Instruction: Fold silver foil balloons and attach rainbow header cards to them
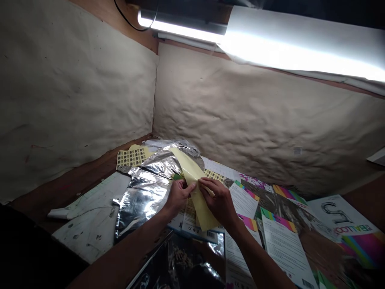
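Both my hands meet at the middle of the bench on a pale yellow sheet [192, 170] that curls up and away from me. My left hand [177, 195] pinches the sheet's left edge with thumb and fingers closed. My right hand [219, 200] lies over the sheet's right side, fingertips pressed on it. Crumpled silver foil [144, 192] lies just left of and behind the sheet. A yellow sheet of small printed labels [132, 156] rests at the back left.
Printed white leaflets with rainbow-coloured corners [279, 237] cover the bench at right, beside a white card with a large letter [339, 214]. A white scuffed board [93, 212] lies at left. Dark foil [180, 261] sits nearest me. Paper-covered walls close the back; a tube lamp [186, 27] glows overhead.
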Tool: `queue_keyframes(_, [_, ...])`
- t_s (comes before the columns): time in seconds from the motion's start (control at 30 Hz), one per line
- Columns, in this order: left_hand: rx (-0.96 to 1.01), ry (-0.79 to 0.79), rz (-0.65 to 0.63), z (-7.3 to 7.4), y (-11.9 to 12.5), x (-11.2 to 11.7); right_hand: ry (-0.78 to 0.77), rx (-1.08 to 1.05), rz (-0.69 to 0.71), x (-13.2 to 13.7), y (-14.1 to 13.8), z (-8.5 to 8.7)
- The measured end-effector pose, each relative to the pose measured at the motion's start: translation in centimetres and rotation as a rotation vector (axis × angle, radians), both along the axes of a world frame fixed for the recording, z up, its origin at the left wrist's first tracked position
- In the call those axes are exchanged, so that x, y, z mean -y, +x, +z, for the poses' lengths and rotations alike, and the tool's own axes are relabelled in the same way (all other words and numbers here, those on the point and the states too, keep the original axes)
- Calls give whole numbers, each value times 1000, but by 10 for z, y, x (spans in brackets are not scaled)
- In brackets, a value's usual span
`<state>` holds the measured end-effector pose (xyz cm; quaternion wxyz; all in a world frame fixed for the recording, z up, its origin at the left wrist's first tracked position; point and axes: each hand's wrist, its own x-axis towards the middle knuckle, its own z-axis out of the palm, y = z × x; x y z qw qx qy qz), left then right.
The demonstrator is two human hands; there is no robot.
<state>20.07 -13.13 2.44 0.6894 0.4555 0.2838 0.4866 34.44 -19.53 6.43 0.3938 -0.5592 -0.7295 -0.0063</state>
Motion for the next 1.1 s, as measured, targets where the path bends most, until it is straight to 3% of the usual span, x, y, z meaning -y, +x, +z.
queue_keyframes(0.27, [26, -1, -35, -3, -2, -2, -66, -145, -11, 2, -3, -1])
queue_keyframes(0.9, [-62, 48, -35, -9, -4, -5, -28, -194, 43, 0, -8, -3])
queue_keyframes(1.1, [-78, 66, -53, -5, -5, -2, -55, -268, 48, 2, -5, 0])
